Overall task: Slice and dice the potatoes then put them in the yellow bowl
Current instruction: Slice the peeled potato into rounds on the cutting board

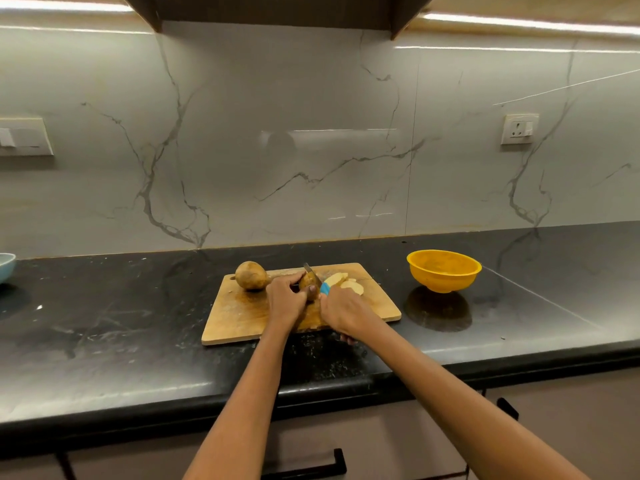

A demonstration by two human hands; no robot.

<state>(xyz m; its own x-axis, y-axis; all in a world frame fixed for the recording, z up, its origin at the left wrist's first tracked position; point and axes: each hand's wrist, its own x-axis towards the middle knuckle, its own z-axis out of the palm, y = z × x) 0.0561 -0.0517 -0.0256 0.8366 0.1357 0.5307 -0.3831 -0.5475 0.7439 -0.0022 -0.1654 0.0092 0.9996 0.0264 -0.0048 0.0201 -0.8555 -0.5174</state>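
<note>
A wooden cutting board (242, 317) lies on the black counter. A whole brown potato (251, 275) rests at its far left corner. My left hand (285, 301) presses a partly cut potato (308, 284) onto the board. My right hand (341, 311) grips a knife (313, 273) by its blue handle, and the blade stands in the held potato. Several pale slices (346, 283) lie just right of the blade. The yellow bowl (443, 270) stands on the counter to the right of the board, and nothing shows inside it.
A light blue bowl (6, 266) peeks in at the far left edge of the counter (121, 323). A marble wall rises behind, with a socket (518, 128) at the right. Drawer handles sit below the counter's front edge.
</note>
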